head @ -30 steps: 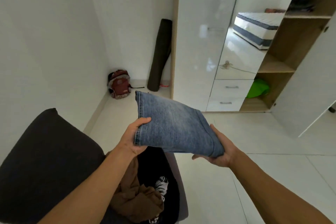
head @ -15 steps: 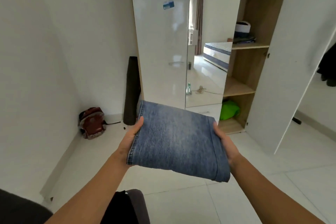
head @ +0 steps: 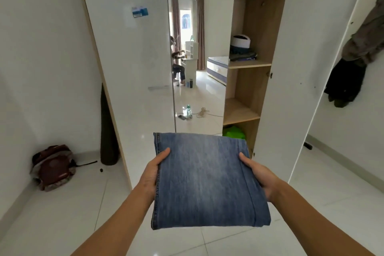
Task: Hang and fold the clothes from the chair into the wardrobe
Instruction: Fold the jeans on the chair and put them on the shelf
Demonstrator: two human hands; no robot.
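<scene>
Honestly, quick rundown going left to right:

backpack (head: 53,167): slumped on the floor against the left wall, nothing to do with this step.

rolled mat (head: 108,131): dark roll standing upright in the corner beside the wardrobe's side panel, out of the way.

left hand (head: 152,172): clamped on the left edge of the folded jeans (head: 204,181), thumb on top, the other fingers hidden underneath I'd guess.

folded jeans: held flat in mid-air between the two hands, in front of the wardrobe (head: 128,58), not yet on any shelf.

how they'll handle: denim looks thick and fairly weighty for cloth, soft but with enough body that the stack stays flat. Not slippery, not fragile. The risk I see is the layers sliding apart or the middle sagging if one side lets go.

where to hold: both side edges, pinching through all the layers, pretty much as it's held here. Grabbing only the top layer would unfold it.

right hand (head: 259,174): gripping the right edge the same way, thumb over the seam.

open shelves (head: 241,110): wooden compartment to the right of the mirror; the middle shelf looks bare, the one above carries a cap and some folded stuff, something green sits at the bottom. The bare one looks like the easy landing spot.

hanging clothes (head: 359,52): dark garments on the far right beyond the open door.
</scene>
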